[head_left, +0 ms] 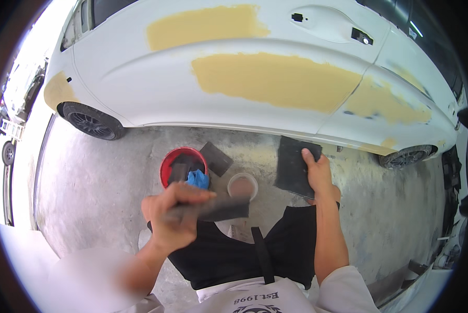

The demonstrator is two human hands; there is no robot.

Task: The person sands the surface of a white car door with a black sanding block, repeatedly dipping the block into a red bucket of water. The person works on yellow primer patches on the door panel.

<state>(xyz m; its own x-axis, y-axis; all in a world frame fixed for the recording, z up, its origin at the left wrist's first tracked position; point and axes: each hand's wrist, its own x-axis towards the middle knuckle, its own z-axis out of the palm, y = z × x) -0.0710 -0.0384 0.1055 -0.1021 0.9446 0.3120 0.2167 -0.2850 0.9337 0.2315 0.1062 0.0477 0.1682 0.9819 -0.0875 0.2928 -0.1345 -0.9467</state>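
My right hand (319,175) holds a black sheet of sandpaper (291,167) by its right edge, thumb on top, just in front of the car's sill. My left hand (174,213) is closed around a long dark flat strip (213,208), smeared by motion, so its exact kind is unclear. Beyond that hand stands a red bucket (205,163) with dark pieces and a blue cloth (198,179) in it. A round clear tub (243,187) with brownish contents sits between my hands. Next to the bucket, another dark sheet (216,159) lies on the floor.
A white car (156,99) spans the far side, with yellowish filler patches (275,81) across its doors and panels. Its wheels (92,121) rest on the grey concrete floor (103,188). Dark parts (451,161) line the right edge.
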